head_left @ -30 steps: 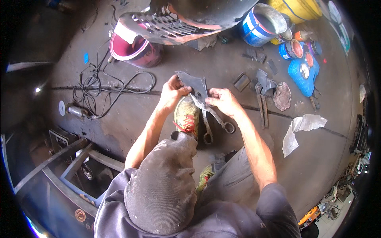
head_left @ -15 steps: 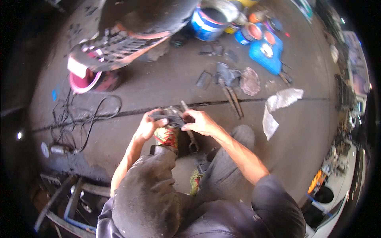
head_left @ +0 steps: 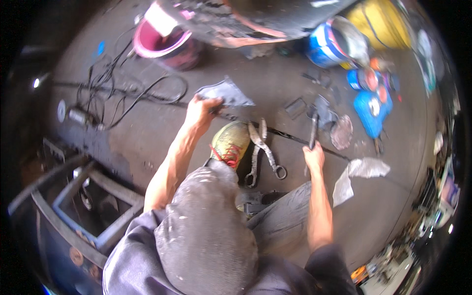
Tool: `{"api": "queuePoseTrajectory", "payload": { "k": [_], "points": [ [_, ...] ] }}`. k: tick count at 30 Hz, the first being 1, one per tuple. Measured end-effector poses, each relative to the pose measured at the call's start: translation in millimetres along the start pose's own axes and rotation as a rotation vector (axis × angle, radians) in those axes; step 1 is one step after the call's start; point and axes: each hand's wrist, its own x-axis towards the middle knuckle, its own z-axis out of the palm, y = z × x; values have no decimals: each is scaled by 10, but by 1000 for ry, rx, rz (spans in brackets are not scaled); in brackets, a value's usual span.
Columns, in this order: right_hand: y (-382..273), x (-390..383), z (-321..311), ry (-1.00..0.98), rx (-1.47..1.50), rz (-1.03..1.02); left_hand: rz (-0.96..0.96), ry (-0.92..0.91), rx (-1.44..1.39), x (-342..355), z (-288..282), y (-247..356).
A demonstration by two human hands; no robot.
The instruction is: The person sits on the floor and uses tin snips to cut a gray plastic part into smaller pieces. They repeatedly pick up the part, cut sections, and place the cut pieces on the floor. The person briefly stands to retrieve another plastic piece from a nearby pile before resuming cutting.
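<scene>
My left hand [head_left: 199, 114] is closed on the edge of a flat grey triangular piece of sheet [head_left: 227, 93], held above the floor. Further right, my right hand [head_left: 313, 157] is closed around a long narrow metal tool [head_left: 314, 127], whose far end reaches a grey scrap [head_left: 323, 109]; its exact kind is unclear. Between my hands, large metal shears [head_left: 260, 150] lie on the floor with their ring handles towards me, beside my yellowish shoe [head_left: 230, 141].
A pink bucket [head_left: 184, 56] stands beneath part of a large dark curved panel [head_left: 290, 19]. Paint tins [head_left: 322, 46], a blue container [head_left: 372, 110] and a torn pale sheet [head_left: 364, 168] lie right. A corded grinder [head_left: 78, 116] and metal frame [head_left: 73, 196] are left.
My hands were together in front of me and have parted. The right has moved right onto the narrow tool; the left now holds up the grey piece. The shears lie beside my shoe.
</scene>
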Motion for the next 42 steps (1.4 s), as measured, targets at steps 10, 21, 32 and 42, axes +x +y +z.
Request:
{"api": "queuePoseTrajectory", "payload": {
  "k": [10, 21, 32, 42],
  "points": [
    [-844, -1201, -362, -691, 906, -378, -49, -414, -28, -157, -89, 354],
    [-1115, -1145, -132, -1098, 1224, -547, -239, -642, -441, -335, -170, 277],
    [-1431, -1320, -521, -1100, 1049, -443, -358, -644, -325, -380, -122, 268],
    [-1504, -1460, -713, -806, 706, -658, -276, -740, 233, -549, -76, 505]
  ]
}}
